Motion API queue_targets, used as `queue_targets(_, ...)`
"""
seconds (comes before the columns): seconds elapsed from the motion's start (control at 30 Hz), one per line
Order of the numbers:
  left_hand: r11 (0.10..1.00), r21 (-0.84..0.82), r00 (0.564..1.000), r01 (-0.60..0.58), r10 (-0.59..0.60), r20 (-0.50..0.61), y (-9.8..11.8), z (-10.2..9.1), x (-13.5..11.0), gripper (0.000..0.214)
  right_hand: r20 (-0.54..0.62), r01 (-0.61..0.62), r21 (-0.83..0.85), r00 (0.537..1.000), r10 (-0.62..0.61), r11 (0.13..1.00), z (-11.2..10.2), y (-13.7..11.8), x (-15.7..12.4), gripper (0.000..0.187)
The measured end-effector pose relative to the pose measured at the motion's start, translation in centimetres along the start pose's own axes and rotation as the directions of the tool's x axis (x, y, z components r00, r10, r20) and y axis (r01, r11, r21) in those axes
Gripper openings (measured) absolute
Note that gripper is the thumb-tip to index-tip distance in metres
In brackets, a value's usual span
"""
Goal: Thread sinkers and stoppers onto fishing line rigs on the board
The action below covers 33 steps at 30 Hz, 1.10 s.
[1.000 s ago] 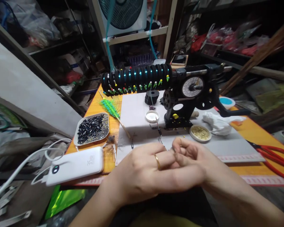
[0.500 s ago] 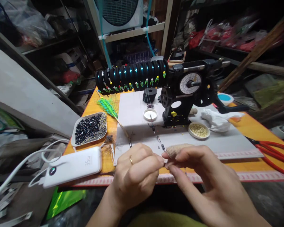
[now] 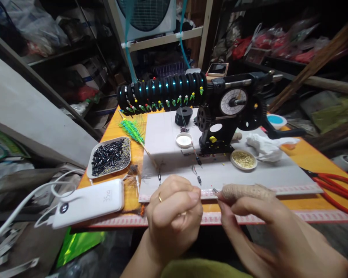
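Observation:
My left hand (image 3: 174, 214) is curled closed at the near table edge, thumb and forefinger pinched; what it holds is too small to name. It wears a ring. My right hand (image 3: 258, 220) is beside it, its forefinger in a tan knitted cot (image 3: 246, 191), pinching a tiny dark piece (image 3: 215, 190) at the tip. A thin line runs up from my hands past small black swivels (image 3: 199, 179) to a black winding machine (image 3: 229, 112) with a dial. Its black foam roller (image 3: 162, 92) carries rows of small coloured beads.
A tray of black tubes (image 3: 110, 156) and a white power bank (image 3: 88, 202) with its cable lie left. A white lid (image 3: 184, 139), a dish of gold beads (image 3: 244, 159), a white rag (image 3: 263, 146), green feathers (image 3: 132, 131) and red-handled pliers (image 3: 336, 189) lie on the orange table (image 3: 307, 154).
My hands were clasped together over the white board. They have drawn back to the table edge and apart, the right forefinger now stretched out with the line between them.

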<state>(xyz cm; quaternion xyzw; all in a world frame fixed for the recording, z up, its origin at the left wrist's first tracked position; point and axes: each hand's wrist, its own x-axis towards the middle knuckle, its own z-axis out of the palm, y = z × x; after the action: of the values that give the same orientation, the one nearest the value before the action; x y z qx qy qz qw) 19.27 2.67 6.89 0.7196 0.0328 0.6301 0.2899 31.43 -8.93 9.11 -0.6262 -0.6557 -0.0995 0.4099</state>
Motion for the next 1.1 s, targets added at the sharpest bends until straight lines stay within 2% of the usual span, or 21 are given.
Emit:
queue_targets(0.1, 0.995, -0.074, 0.997, 0.070, -0.071, -0.002, 0.0, 0.4, -0.1, 0.062, -0.019, -0.093, 0.075, 0.995, 0.094, 0.993, -0.6, 0.1, -0.4, 0.029)
queue_targets(0.17, 0.990, -0.072, 0.991, 0.123, -0.119, 0.064, 0.2, 0.7, 0.1, 0.062, -0.054, -0.188, 0.130, 0.979, 0.196, 0.974, -1.1, 0.1, -0.5, 0.025)
queue_targets(0.23, 0.996, -0.001, 0.976, 0.086, -0.084, 0.200, 0.4, 0.9, 0.7, 0.059, -0.039, -0.264, 0.182, 0.961, 0.275, 0.947, -1.7, 0.1, -0.4, 0.023)
queue_targets(0.3, 0.997, 0.073, 0.949, -0.020, -0.004, 0.314, 0.5, 1.0, 1.4, 0.052, 0.015, -0.312, 0.207, 0.949, 0.315, 0.927, -2.4, 0.3, -0.2, 0.024)
queue_targets(0.47, 0.969, 0.110, 0.907, -0.222, 0.164, 0.388, 0.0, 0.7, 2.7, 0.031, 0.081, -0.293, 0.183, 0.956, 0.282, 0.939, -3.7, 1.0, 0.7, 0.027)
queue_targets(0.6, 0.917, 0.202, 0.884, -0.343, 0.242, 0.401, -0.8, -0.5, 3.7, 0.030, 0.081, -0.279, 0.190, 0.960, 0.268, 0.941, -3.7, 1.7, 1.2, 0.026)
queue_targets(0.7, 0.889, 0.290, 0.871, -0.354, 0.200, 0.449, -1.1, -1.3, 4.4, 0.034, 0.102, -0.284, 0.210, 0.958, 0.268, 0.935, -3.3, 1.9, 1.5, 0.024)
queue_targets(0.83, 0.883, 0.346, 0.799, -0.317, 0.053, 0.598, -1.3, -1.5, 5.1, 0.036, 0.108, -0.267, 0.227, 0.963, 0.248, 0.937, -2.7, 2.2, 2.1, 0.020)
queue_targets(0.9, 0.879, 0.348, 0.793, -0.325, 0.053, 0.606, -1.4, -1.5, 5.2, 0.035, 0.144, -0.230, 0.210, 0.969, 0.203, 0.950, -2.8, 2.3, 2.8, 0.020)
queue_targets(0.97, 0.854, 0.345, 0.794, -0.390, 0.122, 0.595, -1.6, -1.6, 5.5, 0.036, 0.175, -0.187, 0.163, 0.972, 0.158, 0.969, -3.0, 2.4, 3.7, 0.017)
queue_targets(1.1, 0.807, 0.287, 0.753, -0.517, 0.269, 0.600, -1.5, -2.1, 6.1, 0.022, 0.247, -0.159, 0.164, 0.962, 0.115, 0.974, -3.3, 2.5, 5.2, 0.013)
